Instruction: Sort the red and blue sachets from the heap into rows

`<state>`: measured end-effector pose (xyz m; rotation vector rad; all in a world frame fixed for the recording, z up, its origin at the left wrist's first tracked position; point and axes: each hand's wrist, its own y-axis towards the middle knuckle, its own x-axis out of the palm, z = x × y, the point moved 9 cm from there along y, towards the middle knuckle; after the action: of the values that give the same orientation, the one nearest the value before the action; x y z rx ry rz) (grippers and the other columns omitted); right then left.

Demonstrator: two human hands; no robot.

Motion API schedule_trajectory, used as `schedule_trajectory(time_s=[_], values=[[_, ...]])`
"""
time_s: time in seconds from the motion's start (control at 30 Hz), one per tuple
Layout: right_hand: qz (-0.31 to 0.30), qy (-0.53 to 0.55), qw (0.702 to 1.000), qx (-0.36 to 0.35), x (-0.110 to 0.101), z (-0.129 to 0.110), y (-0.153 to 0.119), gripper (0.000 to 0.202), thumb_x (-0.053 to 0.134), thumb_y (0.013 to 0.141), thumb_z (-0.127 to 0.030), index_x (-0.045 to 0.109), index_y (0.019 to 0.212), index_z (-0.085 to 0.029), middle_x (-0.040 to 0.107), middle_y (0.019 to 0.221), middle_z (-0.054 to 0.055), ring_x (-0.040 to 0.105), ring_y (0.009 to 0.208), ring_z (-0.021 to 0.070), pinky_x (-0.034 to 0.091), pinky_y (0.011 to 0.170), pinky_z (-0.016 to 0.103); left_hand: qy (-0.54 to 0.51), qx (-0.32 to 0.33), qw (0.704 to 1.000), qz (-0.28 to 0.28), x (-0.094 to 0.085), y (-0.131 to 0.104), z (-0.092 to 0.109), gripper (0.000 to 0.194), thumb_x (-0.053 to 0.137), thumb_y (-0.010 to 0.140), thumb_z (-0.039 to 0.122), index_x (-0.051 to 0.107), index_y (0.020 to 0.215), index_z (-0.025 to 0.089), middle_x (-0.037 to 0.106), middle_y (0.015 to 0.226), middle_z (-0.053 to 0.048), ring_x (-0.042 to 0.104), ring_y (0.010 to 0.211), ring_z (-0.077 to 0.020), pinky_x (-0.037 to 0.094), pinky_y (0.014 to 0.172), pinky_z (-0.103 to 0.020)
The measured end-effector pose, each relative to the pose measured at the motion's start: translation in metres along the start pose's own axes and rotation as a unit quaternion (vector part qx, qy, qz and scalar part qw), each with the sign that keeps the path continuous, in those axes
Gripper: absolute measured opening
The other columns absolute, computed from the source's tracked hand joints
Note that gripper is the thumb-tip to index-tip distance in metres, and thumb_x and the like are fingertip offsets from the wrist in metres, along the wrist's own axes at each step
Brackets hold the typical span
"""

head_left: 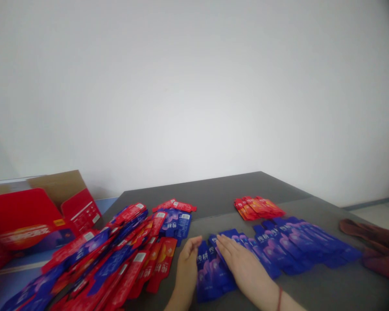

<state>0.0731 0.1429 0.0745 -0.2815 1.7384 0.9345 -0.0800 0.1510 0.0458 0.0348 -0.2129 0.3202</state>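
Observation:
My left hand [187, 270] stands on its edge against the left side of a row of flat blue cartons [209, 272], its fingers partly bent and holding nothing. Stretched out over the right part of that row lies my right hand [243, 263], fingers together. The blue cartons overlap like shingles between and under my hands. To the right, a further fan of flat blue cartons [294, 244] spreads across the dark table [214, 190].
Left of my hands lies a loose heap of mixed red and blue flat cartons [116, 259]. A small red-orange stack [257, 207] sits further back. An open red cardboard box [29, 220] stands far left. Brown cloth [372, 237] rests at the right edge.

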Motion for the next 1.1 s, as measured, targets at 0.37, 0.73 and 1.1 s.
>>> schedule_trajectory(time_s=[0.37,0.73,1.1], values=[[-0.060,-0.010,0.998,0.013,0.001,-0.020,-0.013,0.051,0.051,0.085,-0.025,0.053,0.131,-0.002,0.049,0.136,0.021,0.047,0.126,0.0321,0.040,0.105,0.042,0.104,0.051,0.991,-0.064,0.019,-0.009,0.004,0.016,0.061,0.073,0.013,0.072,0.083,0.020,0.069,0.105,-0.008,0.058,0.109,-0.0247,0.034,0.106,-0.035],[-0.055,0.041,0.996,0.057,-0.003,-0.009,-0.019,0.066,0.064,0.078,-0.047,0.051,0.135,-0.016,0.043,0.143,0.016,0.039,0.131,0.0368,0.032,0.106,0.053,0.167,0.070,0.982,-0.053,0.022,-0.018,-0.008,0.024,0.070,0.069,0.021,0.072,0.093,0.027,0.056,0.132,-0.007,0.035,0.133,-0.0259,0.009,0.115,-0.039],[-0.119,0.027,0.990,0.071,-0.004,-0.013,-0.014,0.072,0.062,0.073,-0.038,0.047,0.137,-0.008,0.042,0.142,0.022,0.042,0.128,0.0378,0.034,0.105,0.052,0.142,0.078,0.983,-0.080,0.035,-0.028,-0.018,0.034,0.070,0.067,0.018,0.070,0.099,0.030,0.058,0.129,-0.007,0.034,0.133,-0.0268,-0.001,0.116,-0.041]])
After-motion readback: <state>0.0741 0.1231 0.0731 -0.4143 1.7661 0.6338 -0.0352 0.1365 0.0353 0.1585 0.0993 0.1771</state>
